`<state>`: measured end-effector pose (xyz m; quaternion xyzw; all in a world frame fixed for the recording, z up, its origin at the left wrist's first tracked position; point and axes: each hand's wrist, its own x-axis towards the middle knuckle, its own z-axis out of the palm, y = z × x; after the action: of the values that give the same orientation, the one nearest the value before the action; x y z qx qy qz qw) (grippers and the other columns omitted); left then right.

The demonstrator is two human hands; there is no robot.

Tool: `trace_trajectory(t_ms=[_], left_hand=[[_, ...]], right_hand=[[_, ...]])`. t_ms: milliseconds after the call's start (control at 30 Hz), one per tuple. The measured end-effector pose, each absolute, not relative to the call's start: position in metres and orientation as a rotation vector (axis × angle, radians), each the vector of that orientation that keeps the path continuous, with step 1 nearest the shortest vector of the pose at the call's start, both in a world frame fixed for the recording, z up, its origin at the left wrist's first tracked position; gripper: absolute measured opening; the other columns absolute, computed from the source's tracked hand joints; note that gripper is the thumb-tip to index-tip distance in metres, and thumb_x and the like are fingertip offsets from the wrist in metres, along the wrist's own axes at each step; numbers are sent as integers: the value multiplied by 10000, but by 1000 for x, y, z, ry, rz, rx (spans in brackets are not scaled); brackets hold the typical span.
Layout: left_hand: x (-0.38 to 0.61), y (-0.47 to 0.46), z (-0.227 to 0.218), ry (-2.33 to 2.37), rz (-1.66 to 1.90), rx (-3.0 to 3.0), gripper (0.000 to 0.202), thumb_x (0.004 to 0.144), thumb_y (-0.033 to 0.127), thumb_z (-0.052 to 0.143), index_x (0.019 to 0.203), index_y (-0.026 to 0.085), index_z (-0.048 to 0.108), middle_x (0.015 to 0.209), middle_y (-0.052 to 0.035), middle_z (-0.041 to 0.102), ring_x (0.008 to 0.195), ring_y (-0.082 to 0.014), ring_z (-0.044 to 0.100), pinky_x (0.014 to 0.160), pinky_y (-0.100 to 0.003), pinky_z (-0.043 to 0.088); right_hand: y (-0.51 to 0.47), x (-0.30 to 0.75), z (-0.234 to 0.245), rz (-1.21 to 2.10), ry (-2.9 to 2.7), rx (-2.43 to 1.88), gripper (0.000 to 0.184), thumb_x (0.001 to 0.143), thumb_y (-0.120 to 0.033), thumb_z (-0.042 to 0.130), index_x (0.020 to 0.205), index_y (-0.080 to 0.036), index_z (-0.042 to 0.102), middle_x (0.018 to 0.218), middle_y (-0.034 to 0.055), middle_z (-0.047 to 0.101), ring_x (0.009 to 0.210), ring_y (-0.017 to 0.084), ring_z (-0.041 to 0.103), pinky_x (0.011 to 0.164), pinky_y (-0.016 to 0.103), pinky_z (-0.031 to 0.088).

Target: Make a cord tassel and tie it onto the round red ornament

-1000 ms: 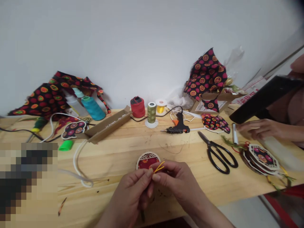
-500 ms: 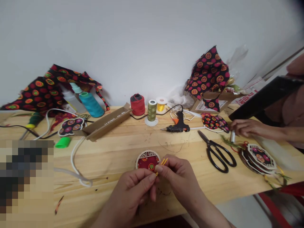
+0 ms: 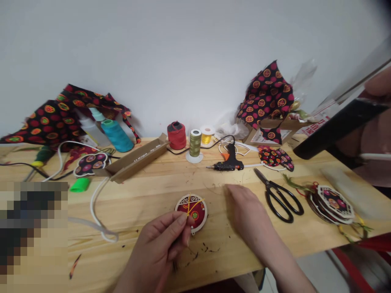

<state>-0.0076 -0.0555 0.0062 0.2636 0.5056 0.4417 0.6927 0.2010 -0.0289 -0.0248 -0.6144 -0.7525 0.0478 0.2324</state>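
My left hand point(image 3: 165, 240) pinches a yellow cord point(image 3: 188, 208) between thumb and forefinger; its two loose ends fan out in a V above the fingertips. Just behind, a round pendant point(image 3: 200, 217) lies on the table, with a pale wooden frame cut in a fret pattern and dark red patterned fabric inside. The fingers overlap its left edge. My right hand point(image 3: 249, 211) is over the table to the right of the pendant, back up, fingers loosely extended and holding nothing visible; its fingertips are partly hidden. Nearest to it are black-handled scissors point(image 3: 279, 199), apart from the hand.
A black glue gun point(image 3: 227, 162) lies behind my right hand. Red point(image 3: 176, 135), olive point(image 3: 195, 143) and yellow point(image 3: 207, 136) thread spools stand near the wall. An open cardboard box point(image 3: 139, 160) sits left. Stacked framed ornaments point(image 3: 332, 203) lie right, near another person point(image 3: 374, 134).
My right hand has let go of the yellow cord and moved right, towards the scissors. The left hand keeps the cord, slightly further left. The other person's hand has left the table.
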Motion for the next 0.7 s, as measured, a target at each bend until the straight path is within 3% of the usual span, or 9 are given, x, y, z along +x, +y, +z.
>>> trace_trajectory(t_ms=[100,233,400,567,700], left_hand=[[-6,-56,6,1121,960,611,215,732,318,698,644,122,695,516,7,587,394,-10,295,406,-142,179],[-3,-56,8,1110,915,650,207,755,317,669,671,130,701,516,1,599,387,-21,303,412,-168,167],[-1,-58,9,1123,749,825,322,788,380,630,586,131,657,495,19,536,412,-48,291,419,-202,155],[-2,-63,7,1130,601,933,357,798,433,593,619,136,682,508,6,561,398,-52,325,414,-199,172],[-12,-62,8,1150,583,848,317,739,453,647,724,149,736,492,-22,622,396,-94,467,395,-186,296]], right_hand=[[-31,204,-18,-45,-1900,-1724,436,724,-2,433,1127,-72,583,1181,210,594,1087,326,541,906,526,448],[-44,188,-1,308,-1750,-1447,252,869,-121,453,1077,-183,580,1065,105,640,915,206,611,786,357,523],[-56,171,15,226,-2159,-1037,422,871,-54,455,1222,-274,534,1262,42,581,1195,239,428,967,433,359],[-55,169,11,383,-2347,-960,191,913,-162,476,1021,-192,632,846,36,693,857,186,536,762,347,389],[-53,180,16,466,-2327,-1023,195,896,-121,476,818,-194,640,735,14,659,778,168,523,718,318,386]])
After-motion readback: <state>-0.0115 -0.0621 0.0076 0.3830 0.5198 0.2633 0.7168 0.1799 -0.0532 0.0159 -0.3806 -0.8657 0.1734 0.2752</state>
